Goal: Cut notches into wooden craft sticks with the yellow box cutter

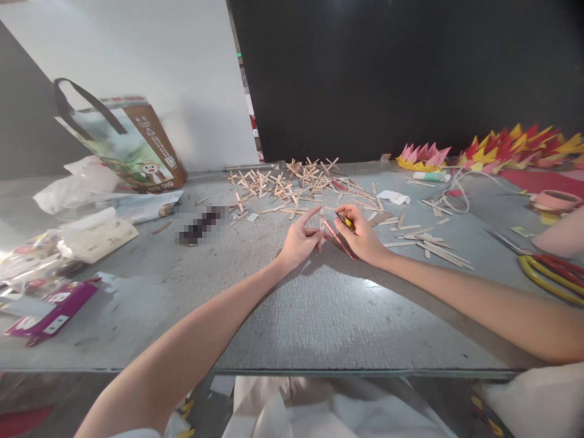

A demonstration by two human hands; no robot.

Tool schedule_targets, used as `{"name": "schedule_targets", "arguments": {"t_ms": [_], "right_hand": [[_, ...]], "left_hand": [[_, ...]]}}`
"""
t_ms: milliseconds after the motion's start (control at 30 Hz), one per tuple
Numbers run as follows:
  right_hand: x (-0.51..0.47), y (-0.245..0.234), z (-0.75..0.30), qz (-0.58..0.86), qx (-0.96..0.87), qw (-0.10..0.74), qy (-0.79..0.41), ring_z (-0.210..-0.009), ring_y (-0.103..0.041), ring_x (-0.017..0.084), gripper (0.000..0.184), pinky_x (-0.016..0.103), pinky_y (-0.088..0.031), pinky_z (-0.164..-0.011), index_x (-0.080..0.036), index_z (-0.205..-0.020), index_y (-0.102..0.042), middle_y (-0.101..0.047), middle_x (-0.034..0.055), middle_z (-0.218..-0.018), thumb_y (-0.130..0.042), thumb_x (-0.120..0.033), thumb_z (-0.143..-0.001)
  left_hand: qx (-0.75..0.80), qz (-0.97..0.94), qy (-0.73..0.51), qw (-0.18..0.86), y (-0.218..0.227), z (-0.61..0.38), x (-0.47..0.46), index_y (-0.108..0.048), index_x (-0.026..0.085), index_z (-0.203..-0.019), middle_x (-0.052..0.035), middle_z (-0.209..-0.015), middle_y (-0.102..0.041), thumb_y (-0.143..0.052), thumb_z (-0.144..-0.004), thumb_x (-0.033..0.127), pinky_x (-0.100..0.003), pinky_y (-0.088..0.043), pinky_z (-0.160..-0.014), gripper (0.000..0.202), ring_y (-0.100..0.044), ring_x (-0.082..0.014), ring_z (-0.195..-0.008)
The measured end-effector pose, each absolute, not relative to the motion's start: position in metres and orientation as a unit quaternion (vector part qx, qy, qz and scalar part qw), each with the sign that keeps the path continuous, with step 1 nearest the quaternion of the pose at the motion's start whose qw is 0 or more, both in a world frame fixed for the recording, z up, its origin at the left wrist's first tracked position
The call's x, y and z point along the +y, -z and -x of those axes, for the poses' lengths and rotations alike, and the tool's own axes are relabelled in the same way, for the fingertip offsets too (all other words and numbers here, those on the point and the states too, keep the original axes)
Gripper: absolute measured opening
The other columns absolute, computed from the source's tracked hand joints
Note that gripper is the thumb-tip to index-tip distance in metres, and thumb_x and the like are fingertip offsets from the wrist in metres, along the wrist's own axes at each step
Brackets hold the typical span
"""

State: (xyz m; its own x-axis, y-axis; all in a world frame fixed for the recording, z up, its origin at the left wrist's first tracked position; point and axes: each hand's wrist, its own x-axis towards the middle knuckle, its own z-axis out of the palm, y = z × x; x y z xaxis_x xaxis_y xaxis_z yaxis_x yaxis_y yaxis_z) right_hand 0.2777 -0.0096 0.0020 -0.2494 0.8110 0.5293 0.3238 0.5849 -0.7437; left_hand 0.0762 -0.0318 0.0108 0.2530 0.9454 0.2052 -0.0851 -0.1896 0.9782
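My left hand (301, 239) is over the middle of the table, index finger stretched out, thumb and other fingers closed at the end of a pale wooden craft stick (322, 216). Close beside it, my right hand (358, 236) is closed around a small yellow-and-black tool (347, 222), its kind partly hidden by the fingers. A thin red-patterned stick (340, 241) slants between the two hands, against the right fingers. Beyond them lies a heap of craft sticks (283, 187), many joined into crosses. Loose craft sticks (444, 252) lie right of my right hand.
A printed carry bag (137, 146), plastic packaging (91, 234) and a purple packet (52, 310) occupy the left. At right are scissors (542, 267), a tape roll (556, 201), a glue stick (429, 176), a white cord (465, 194), folded-paper crowns (520, 149) and another person's arm (563, 234).
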Motion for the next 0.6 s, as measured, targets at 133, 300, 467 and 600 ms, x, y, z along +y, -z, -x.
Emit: {"name": "schedule_targets", "arguments": {"t_ms": [133, 300, 467, 600], "right_hand": [[-0.0093, -0.0019, -0.2775, 0.382, -0.747, 0.48, -0.256, -0.082, -0.06, 0.021, 0.029, 0.036, -0.05, -0.075, -0.029, -0.123, -0.05, -0.064, 0.0027, -0.095, -0.054, -0.05, -0.104], [-0.0094, -0.0029, -0.277, 0.387, -0.745, 0.482, -0.25, -0.085, -0.061, 0.022, 0.028, 0.037, -0.05, -0.077, -0.029, -0.121, -0.051, -0.064, 0.003, -0.095, -0.054, -0.052, -0.104], [-0.0079, -0.0003, -0.2771, 0.39, -0.742, 0.482, -0.255, -0.083, -0.06, 0.022, 0.028, 0.036, -0.049, -0.076, -0.029, -0.122, -0.051, -0.065, 0.003, -0.096, -0.055, -0.051, -0.104], [-0.0067, 0.0009, -0.2776, 0.39, -0.742, 0.482, -0.254, -0.082, -0.06, 0.022, 0.028, 0.036, -0.049, -0.076, -0.029, -0.121, -0.052, -0.064, 0.0024, -0.095, -0.055, -0.051, -0.104]], "left_hand": [[0.362, -0.602, -0.494, 0.512, -0.0114, -0.0768, -0.0318, -0.036, 0.017, -0.162, 0.0008, -0.074, -0.077, -0.07, -0.085, 0.023, -0.02, -0.049, -0.056, 0.084, -0.059, -0.0075, -0.047], [0.358, -0.596, -0.52, 0.497, -0.0091, -0.0786, -0.0296, -0.04, 0.018, -0.153, -0.0001, -0.078, -0.078, -0.071, -0.084, 0.023, -0.019, -0.049, -0.054, 0.076, -0.061, -0.0082, -0.048], [0.35, -0.605, -0.515, 0.496, -0.0074, -0.0782, -0.0287, -0.04, 0.019, -0.153, 0.0004, -0.079, -0.077, -0.07, -0.085, 0.022, -0.021, -0.05, -0.057, 0.074, -0.063, -0.0088, -0.05], [0.358, -0.611, -0.501, 0.497, -0.0071, -0.078, -0.0296, -0.043, 0.02, -0.15, 0.0029, -0.073, -0.074, -0.07, -0.084, 0.022, -0.021, -0.05, -0.059, 0.071, -0.062, -0.0091, -0.05]]}}
